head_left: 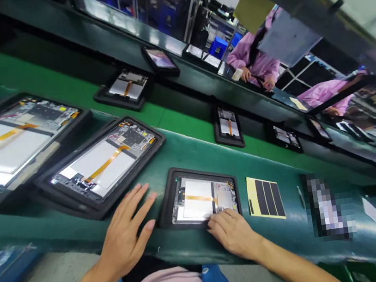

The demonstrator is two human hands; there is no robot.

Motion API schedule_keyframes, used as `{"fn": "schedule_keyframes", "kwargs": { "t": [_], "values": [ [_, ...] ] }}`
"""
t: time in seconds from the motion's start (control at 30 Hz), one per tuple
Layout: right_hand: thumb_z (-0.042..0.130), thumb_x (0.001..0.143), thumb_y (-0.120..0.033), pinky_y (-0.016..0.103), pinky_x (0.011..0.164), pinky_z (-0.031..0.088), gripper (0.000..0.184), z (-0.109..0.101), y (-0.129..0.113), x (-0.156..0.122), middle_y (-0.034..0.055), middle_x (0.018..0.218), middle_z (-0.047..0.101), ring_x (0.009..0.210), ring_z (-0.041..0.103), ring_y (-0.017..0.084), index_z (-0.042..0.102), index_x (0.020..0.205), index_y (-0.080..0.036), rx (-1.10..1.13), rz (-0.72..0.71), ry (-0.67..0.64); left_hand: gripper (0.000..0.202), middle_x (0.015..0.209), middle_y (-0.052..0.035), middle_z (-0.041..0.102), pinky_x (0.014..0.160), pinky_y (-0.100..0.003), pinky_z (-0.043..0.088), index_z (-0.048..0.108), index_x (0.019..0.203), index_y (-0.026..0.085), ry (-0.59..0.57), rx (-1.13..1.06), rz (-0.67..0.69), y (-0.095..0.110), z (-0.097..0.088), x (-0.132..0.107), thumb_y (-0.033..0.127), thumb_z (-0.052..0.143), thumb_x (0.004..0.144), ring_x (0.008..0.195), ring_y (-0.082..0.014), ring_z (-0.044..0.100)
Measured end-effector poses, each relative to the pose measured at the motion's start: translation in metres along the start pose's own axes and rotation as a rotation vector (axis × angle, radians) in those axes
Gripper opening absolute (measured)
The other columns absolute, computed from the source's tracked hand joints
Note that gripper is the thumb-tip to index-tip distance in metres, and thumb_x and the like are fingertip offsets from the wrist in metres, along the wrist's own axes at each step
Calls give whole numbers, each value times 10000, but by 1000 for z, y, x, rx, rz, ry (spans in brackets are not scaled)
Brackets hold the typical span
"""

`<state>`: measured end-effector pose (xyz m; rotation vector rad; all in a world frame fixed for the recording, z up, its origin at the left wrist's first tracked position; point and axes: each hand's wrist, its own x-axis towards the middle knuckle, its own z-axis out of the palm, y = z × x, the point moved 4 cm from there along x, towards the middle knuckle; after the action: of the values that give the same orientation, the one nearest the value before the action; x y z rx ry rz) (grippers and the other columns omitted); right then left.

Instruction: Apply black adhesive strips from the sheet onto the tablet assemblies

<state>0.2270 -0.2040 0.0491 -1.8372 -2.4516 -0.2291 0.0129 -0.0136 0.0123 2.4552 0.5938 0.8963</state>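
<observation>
An opened tablet (pixel 201 197) with white battery cells and an orange flex cable lies in a black tray (pixel 167 195) on the green bench edge in front of me. My left hand (pixel 127 236) rests flat beside the tray's left side, fingers stretched out and apart, holding nothing. My right hand (pixel 232 230) sits at the tray's near right corner. Its fingertips are bent down onto the tablet's lower right edge. Whether they pinch anything is hidden.
A yellow sheet with black strips (pixel 265 197) lies right of the tray. Two larger trays with open tablets (pixel 103 164) (pixel 13 142) stand to the left. More trays (pixel 227 126) ride the green belt (pixel 61 88) beyond. People in pink coats (pixel 256 59) work across the line.
</observation>
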Motion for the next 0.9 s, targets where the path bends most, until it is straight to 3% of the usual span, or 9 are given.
{"fn": "schedule_keyframes", "kwargs": {
  "t": [0.27, 0.43, 0.53, 0.6, 0.67, 0.8, 0.9],
  "values": [
    [426, 1088, -230, 366, 740, 456, 221, -16, 102, 32, 110, 949, 701, 812, 626, 221, 634, 1043, -173, -147, 102, 68, 599, 1609, -37, 473, 1241, -477, 403, 408, 1579, 347, 87, -36, -16, -10, 2, -11, 232, 495, 998, 1468, -284, 478],
    [492, 1076, -315, 381, 782, 458, 185, -45, 194, 5, 117, 960, 697, 891, 638, 254, 629, 1037, -196, -244, 328, 195, 588, 1594, -19, 489, 1258, -471, 383, 417, 1570, 378, 89, -70, -76, -11, 4, -13, 228, 481, 1005, 1452, -271, 498],
    [406, 1097, -318, 425, 783, 421, 269, -62, 236, -17, 205, 1002, 678, 917, 615, 298, 624, 1088, -161, -343, 506, 292, 583, 1580, -16, 507, 1255, -460, 392, 433, 1560, 381, 89, -75, -61, -11, 5, -13, 229, 483, 999, 1441, -267, 510],
    [353, 1101, -321, 444, 765, 402, 334, -62, 250, -24, 274, 1043, 656, 931, 598, 321, 616, 1137, -117, -380, 606, 333, 576, 1561, -21, 531, 1241, -460, 416, 453, 1550, 372, 92, -61, -37, -13, 7, -14, 240, 493, 990, 1423, -272, 530],
    [385, 1095, -332, 436, 753, 409, 330, -49, 253, -21, 279, 1068, 655, 939, 597, 320, 623, 1156, -112, -366, 642, 314, 575, 1545, -25, 549, 1229, -461, 435, 465, 1543, 364, 93, -45, -19, -16, 8, -16, 247, 500, 982, 1406, -274, 548],
    [569, 1045, -317, 383, 811, 482, 212, -9, 251, 7, 188, 1108, 690, 993, 629, 276, 666, 1139, -154, -250, 614, 177, 582, 1536, -26, 555, 1237, -454, 428, 465, 1545, 359, 85, -41, -6, -20, 8, -17, 243, 506, 976, 1397, -265, 555],
    [611, 1036, -333, 389, 890, 550, 225, 5, 258, 26, 123, 1154, 688, 1022, 660, 233, 673, 1166, -160, -177, 638, 94, 583, 1528, -29, 556, 1229, -446, 439, 463, 1544, 362, 86, -33, -2, -20, 6, -15, 242, 510, 976, 1379, -261, 568]
  ]
}}
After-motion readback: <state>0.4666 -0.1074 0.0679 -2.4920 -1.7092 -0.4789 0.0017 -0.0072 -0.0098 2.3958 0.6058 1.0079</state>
